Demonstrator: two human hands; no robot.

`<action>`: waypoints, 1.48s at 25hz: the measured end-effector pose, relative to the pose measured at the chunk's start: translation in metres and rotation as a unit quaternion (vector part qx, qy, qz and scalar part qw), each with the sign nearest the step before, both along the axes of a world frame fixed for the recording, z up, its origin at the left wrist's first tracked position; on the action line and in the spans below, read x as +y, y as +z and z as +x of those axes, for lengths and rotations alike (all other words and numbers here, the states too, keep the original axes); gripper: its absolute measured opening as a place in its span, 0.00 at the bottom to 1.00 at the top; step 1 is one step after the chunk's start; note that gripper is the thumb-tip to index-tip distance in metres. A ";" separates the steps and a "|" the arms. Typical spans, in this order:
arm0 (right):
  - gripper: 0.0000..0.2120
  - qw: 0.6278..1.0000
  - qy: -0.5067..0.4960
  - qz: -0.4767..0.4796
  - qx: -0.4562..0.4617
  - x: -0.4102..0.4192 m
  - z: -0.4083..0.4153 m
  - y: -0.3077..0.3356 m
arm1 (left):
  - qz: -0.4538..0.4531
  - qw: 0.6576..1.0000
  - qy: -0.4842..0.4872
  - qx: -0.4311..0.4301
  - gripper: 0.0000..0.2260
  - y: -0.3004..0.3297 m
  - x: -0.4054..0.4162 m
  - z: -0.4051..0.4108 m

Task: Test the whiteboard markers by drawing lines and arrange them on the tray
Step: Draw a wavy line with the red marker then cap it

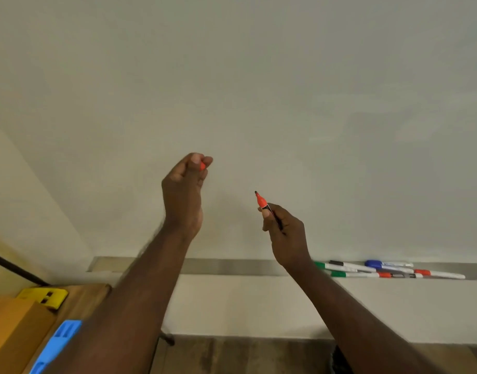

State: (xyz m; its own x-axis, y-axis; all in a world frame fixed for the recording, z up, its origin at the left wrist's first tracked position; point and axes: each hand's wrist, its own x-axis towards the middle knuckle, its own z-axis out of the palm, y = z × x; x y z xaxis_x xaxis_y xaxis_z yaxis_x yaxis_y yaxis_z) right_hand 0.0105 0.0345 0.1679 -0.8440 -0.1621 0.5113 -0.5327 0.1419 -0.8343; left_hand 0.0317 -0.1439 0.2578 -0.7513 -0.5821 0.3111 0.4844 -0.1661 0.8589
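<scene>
My right hand (pixel 284 233) grips an uncapped red marker (pixel 262 202), its dark tip pointing up and left, close to the whiteboard (pixel 259 90). Up to the left, my left hand (pixel 184 190) is raised in front of the board and pinches the red cap (pixel 202 166) between curled fingers. No drawn line shows on the board. Below runs the metal tray (pixel 226 266), and several capped markers lie on its right part: green (pixel 337 266), blue (pixel 380 264) and red (pixel 437 273) ones.
A wooden surface (pixel 80 298) at lower left carries a yellow block (pixel 43 296), a blue plastic piece (pixel 59 344) and an orange box (pixel 13 327). A dark rod (pixel 16 268) slants across the left wall. Wooden floor (pixel 245 354) shows at the bottom.
</scene>
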 end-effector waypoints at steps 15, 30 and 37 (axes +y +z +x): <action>0.17 0.944 -0.069 -0.013 0.323 -0.017 -0.052 0.166 | -0.550 0.781 0.197 0.221 0.17 0.122 -0.010 -0.045; 0.17 0.847 -0.181 -0.056 0.496 -0.016 -0.127 0.263 | -0.586 0.722 0.282 0.237 0.22 0.195 -0.016 -0.127; 0.13 0.872 -0.169 -0.154 0.432 -0.015 -0.147 0.274 | -0.597 0.700 0.314 0.236 0.22 0.198 -0.013 -0.148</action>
